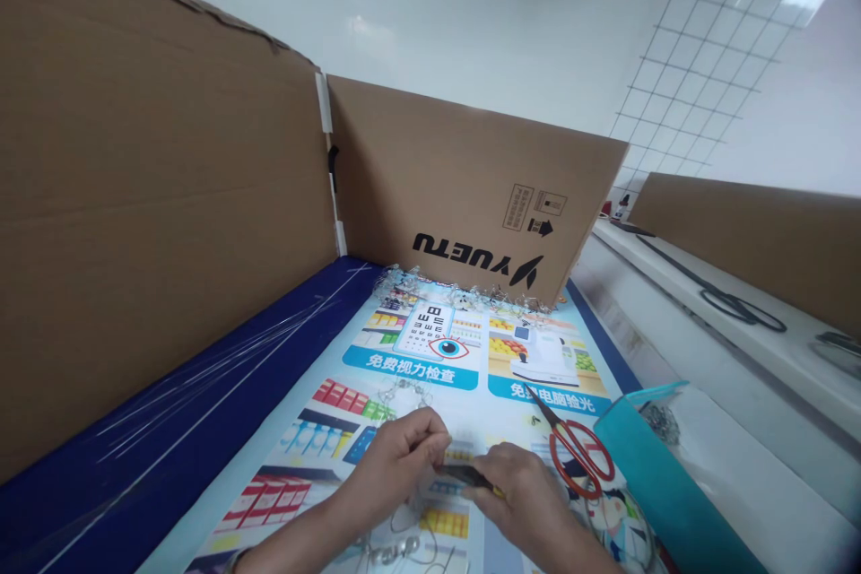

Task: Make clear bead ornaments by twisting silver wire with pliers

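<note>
Nearest, a strand of clear beads [404, 547] lies on the printed mat [488, 413], just below the gap between the hands. Beyond it, the right hand [517, 477] is wrapped around a small pair of pliers [463, 472], seemingly, since the fingers cover much of the tool. Its long axis runs nearly crosswise, handle end at the right, dark tip aimed left at the left hand [412, 448], whose thumb and fingers are pinched together, with the tip near or touching them; what thin piece they may hold, I cannot tell. The scissors [584, 457] lie to the right, just beside the right hand and well apart from the left, blades angled to the far left. Farther off, more clear beads [464, 298] line the foot of the cardboard panel [471, 161].
</note>
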`<state>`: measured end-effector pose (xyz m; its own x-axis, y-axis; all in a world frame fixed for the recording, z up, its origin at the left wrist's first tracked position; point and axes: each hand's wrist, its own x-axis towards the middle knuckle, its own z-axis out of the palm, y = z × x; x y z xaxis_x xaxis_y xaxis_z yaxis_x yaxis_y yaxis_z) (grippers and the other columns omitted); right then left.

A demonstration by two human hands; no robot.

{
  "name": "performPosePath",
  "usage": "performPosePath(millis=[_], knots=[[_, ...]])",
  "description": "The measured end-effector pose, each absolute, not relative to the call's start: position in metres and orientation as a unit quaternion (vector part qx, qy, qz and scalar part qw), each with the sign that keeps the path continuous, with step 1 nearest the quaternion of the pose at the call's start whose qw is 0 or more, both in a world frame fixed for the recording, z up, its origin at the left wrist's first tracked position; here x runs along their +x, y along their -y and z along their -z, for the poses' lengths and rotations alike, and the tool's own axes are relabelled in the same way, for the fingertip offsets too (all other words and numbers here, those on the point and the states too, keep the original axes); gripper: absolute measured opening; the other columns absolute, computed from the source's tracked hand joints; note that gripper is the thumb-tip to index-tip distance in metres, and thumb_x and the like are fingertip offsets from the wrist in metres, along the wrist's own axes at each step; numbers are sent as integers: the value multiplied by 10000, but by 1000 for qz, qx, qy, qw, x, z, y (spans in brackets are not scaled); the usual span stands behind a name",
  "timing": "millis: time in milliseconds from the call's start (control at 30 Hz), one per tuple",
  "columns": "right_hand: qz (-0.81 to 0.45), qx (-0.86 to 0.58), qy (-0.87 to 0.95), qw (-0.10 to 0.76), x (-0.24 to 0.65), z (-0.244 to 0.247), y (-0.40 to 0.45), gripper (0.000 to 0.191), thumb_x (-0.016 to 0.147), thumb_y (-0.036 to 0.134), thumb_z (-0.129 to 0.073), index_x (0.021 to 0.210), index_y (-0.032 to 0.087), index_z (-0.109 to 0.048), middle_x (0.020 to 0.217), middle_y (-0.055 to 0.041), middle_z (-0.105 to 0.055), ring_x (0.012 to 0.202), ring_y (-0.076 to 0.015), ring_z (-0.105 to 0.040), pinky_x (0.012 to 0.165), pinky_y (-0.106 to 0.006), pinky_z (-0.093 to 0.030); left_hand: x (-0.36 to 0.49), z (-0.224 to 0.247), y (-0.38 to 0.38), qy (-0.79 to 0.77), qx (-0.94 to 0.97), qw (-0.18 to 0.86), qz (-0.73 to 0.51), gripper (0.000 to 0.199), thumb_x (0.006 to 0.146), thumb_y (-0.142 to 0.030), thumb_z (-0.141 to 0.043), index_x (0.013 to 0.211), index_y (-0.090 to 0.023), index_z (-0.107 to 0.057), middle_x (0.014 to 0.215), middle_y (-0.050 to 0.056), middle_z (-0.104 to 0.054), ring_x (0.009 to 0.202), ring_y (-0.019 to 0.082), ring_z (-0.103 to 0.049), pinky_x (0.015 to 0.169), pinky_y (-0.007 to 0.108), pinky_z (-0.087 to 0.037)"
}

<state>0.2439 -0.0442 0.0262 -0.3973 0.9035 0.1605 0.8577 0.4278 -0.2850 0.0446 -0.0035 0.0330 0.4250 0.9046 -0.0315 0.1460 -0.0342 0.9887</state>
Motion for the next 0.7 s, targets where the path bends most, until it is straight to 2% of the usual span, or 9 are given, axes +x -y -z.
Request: performPosePath(millis=[167,300,433,567,700], knots=[[-36,-523,833,178,245,-14,40,146,831,341,-553,918,234,-600,779,-16,-608,760,-166,-543,667,-254,-369,43,-34,1,-402,648,547,-344,256,845,-379,-444,731,-160,-510,606,-40,-514,366,52,-389,370,160,-316],[-10,-522,830,198,247,-5,38,142,829,317,-558,926,221,-599,788,-25,-609,764,-175,-536,685,-270,-378,39,-29,0,-403,745,398,-352,257,883,-326,-403,741,-181,-561,665,-16,-569,540,104,-516,515,187,-393],[5,-524,824,216,248,2,38,146,825,324,-566,929,227,-598,778,-20,-606,752,-170,-536,688,-266,-381,34,-26,0,-395,806,262,-355,223,893,-307,-409,826,-216,-602,759,-2,-626,701,145,-563,643,216,-398],[17,-530,816,232,247,5,40,131,806,312,-594,910,233,-600,777,-13,-608,750,-166,-540,698,-262,-379,34,-27,0,-395,813,242,-353,226,897,-285,-394,837,-219,-601,777,-2,-631,710,147,-564,657,224,-392],[24,-540,807,239,248,7,40,101,804,297,-594,883,234,-598,774,-9,-602,746,-163,-534,667,-253,-369,35,-24,-1,-405,791,284,-360,216,881,-271,-404,798,-207,-592,729,-8,-615,673,141,-560,622,216,-394]])
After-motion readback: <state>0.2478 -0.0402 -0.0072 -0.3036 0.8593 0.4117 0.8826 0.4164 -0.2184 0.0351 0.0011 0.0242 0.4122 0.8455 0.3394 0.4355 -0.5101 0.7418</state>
